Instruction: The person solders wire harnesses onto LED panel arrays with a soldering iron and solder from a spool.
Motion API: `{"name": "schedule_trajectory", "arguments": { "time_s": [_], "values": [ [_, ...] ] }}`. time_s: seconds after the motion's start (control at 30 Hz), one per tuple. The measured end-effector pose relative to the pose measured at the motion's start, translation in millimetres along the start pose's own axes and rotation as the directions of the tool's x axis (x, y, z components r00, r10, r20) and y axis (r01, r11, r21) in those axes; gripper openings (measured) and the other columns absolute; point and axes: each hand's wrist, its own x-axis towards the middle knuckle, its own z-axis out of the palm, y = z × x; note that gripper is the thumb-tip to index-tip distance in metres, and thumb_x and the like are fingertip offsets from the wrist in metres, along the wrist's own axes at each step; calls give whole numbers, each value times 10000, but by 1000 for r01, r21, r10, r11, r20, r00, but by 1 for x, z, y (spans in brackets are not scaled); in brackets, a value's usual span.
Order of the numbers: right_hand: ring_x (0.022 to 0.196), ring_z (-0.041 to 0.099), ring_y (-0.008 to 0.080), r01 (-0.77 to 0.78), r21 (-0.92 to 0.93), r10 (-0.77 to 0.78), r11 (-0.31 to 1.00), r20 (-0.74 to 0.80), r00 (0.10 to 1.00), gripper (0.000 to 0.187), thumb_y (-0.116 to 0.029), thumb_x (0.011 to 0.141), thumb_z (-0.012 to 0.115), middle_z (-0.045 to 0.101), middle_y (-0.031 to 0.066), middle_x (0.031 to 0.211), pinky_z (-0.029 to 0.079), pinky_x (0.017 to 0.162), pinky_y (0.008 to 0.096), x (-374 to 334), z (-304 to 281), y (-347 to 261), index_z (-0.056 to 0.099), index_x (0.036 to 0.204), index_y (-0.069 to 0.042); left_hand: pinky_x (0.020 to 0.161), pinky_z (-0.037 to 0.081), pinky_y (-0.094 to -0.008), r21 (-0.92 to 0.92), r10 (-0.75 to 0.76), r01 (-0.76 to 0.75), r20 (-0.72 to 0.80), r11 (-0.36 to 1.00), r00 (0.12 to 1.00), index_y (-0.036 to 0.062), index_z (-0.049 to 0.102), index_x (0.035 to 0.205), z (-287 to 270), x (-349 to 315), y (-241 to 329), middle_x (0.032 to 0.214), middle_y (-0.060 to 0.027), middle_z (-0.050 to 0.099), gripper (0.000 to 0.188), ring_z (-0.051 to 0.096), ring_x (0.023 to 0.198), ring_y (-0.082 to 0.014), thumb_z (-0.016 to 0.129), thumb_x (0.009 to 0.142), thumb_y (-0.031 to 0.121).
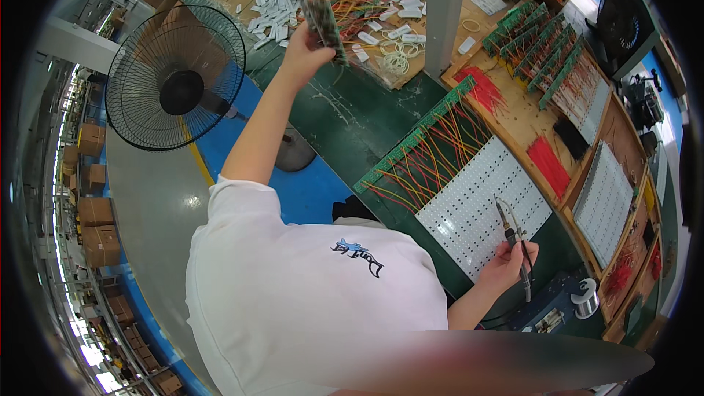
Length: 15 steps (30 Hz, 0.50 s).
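While my right hand point(506, 267) grips a soldering iron point(507, 231) over the panel point(473, 202), my left hand point(303, 57) clasps a blurred greenish piece point(321, 22) near the edge of the bench point(330, 114); open room lies towards the circuit strip point(414, 136). Panel: white, perforated; strip: narrow, wired.

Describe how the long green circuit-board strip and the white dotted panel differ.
The green circuit-board strip is long and narrow; the white dotted panel is a broad rectangle. Red and yellow wires spread from the strip; the panel shows rows of dark marks. The right hand holds a soldering iron over the panel, not the strip. Both lie on the green worktop.
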Motion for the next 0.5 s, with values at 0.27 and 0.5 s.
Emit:
{"name": "schedule_trajectory", "arguments": {
  "time_s": [0.27, 0.5],
  "values": [
    [851, 562, 111, 4, -78, -5, 997, -16, 1000, 111, -58, 874, 648, 590, 25, 898, 429, 830, 272, 3, 3, 1, 562, 944, -52, 953, 500, -474, 462, 321, -871, 810, 165, 490, 143, 677, 933, 25, -54, 10, 1109, -13, 683, 349, 639, 1107, -288, 752, 631, -14],
    [851, 584, 106, -2, -39, 4, 999, 37, 999, 120, -76, 881, 661, 618, 37, 912, 444, 765, 239, 4, -10, 6, 564, 946, -49, 1111, 421, -506, 406, 267, -914, 883, -22, 386, 218, 623, 1288, -17, -42, -29, 1458, -108, 512, 629, 502, 1351, -347, 739, 704, 14]
  ]
}}
